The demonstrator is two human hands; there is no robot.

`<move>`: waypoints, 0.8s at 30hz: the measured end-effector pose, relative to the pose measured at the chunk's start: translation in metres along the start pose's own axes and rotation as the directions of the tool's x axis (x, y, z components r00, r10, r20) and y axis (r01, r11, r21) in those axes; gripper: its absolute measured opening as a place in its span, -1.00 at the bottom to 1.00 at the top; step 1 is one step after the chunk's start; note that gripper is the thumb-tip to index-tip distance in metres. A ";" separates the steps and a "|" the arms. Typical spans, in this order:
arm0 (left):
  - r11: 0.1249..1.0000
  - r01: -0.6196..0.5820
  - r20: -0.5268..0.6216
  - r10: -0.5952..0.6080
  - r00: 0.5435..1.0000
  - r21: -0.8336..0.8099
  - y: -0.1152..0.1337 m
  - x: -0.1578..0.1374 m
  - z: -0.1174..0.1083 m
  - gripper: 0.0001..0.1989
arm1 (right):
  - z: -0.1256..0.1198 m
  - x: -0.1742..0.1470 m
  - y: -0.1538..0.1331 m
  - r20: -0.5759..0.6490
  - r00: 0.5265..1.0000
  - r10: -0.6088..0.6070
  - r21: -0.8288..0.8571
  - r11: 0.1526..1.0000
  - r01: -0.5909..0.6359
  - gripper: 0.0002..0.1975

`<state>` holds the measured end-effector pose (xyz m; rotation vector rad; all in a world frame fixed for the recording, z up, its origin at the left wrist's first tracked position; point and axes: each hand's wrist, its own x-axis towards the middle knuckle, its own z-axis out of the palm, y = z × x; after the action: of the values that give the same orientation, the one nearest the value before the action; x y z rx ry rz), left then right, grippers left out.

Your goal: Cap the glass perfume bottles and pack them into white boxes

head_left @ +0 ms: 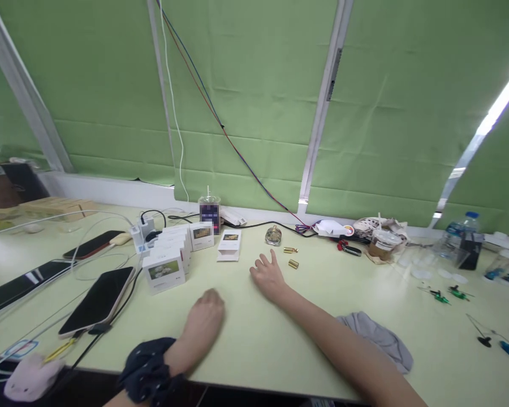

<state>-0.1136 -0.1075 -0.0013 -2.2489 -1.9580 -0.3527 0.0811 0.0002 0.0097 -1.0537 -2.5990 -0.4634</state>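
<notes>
My right hand point(269, 276) rests over the table with its fingers apart and nothing in them, the index finger stretched toward a small clear glass bottle point(274, 235). Just right of its fingertips lie two gold-coloured metal pieces, a cap-like cylinder point(293, 264) and a smaller fitting point(290, 250). My left hand point(206, 314) is lower and to the left, blurred, its fingers turned down and mostly hidden. A dark scrunchie point(150, 370) circles the left wrist. Beyond that hand a white box with a flower picture point(164, 272) fronts a row of similar boxes; an open-flapped one point(229, 245) lies apart.
Phones point(97, 299) and charging cables crowd the left side. A lidded drink cup point(209, 212) stands at the back. Grey cloth point(379, 339) lies under my right forearm. Rightward are red-and-black pliers point(348, 247), a water bottle point(453, 234) and small green parts point(440, 297).
</notes>
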 end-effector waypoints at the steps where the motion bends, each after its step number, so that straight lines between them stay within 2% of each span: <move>1: 0.993 -0.107 -0.037 0.106 0.994 -0.053 0.011 0.012 0.006 -0.56 | -0.001 -0.001 0.004 -0.035 0.999 0.038 0.005 0.999 -0.038 -0.75; 3: 0.957 -0.258 -0.098 0.246 0.964 -0.133 0.025 0.040 0.020 -0.50 | -0.003 -0.006 0.015 -0.096 0.987 0.132 0.025 0.991 -0.130 -0.66; 5: 0.925 -0.309 -0.141 0.283 0.949 -0.222 0.034 0.073 0.032 -0.49 | -0.003 -0.012 0.030 -0.114 0.968 0.224 0.043 0.974 -0.221 -0.53; 8: 0.879 -0.304 -0.219 0.236 0.947 -0.366 0.043 0.123 0.050 -0.45 | 0.001 -0.023 0.056 -0.094 0.920 0.381 0.081 0.924 -0.375 -0.41; 11: 0.828 -0.229 -0.258 0.106 0.960 -0.512 0.050 0.168 0.064 -0.31 | 0.007 -0.029 0.077 -0.063 0.829 0.556 0.183 0.823 -0.538 -0.31; 13: 0.794 -0.213 -0.274 0.060 0.960 -0.570 0.053 0.193 0.071 -0.23 | 0.012 -0.030 0.086 -0.045 0.764 0.644 0.287 0.741 -0.607 -0.32; 17: 0.773 -0.205 -0.296 0.024 0.955 -0.600 0.053 0.232 0.077 -0.23 | 0.025 -0.026 0.105 -0.047 0.662 0.748 0.519 0.584 -0.624 -0.59; 20: 0.769 -0.195 -0.300 0.004 0.954 -0.609 0.050 0.248 0.080 -0.31 | 0.037 -0.026 0.122 -0.048 0.595 0.802 0.562 0.514 -0.648 -0.64; 22: 0.770 -0.189 -0.301 -0.004 0.954 -0.609 0.049 0.252 0.084 -0.36 | 0.043 -0.028 0.131 -0.038 0.585 0.810 0.551 0.506 -0.664 -0.59; 24: 0.772 -0.189 -0.307 -0.008 0.952 -0.607 0.048 0.254 0.087 -0.40 | 0.046 -0.031 0.135 -0.029 0.597 0.802 0.544 0.513 -0.664 -0.53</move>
<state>-0.0266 0.1507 -0.0157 -2.4314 -1.7229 -1.4384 0.1909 0.0912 -0.0192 -1.6120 -1.6060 0.2454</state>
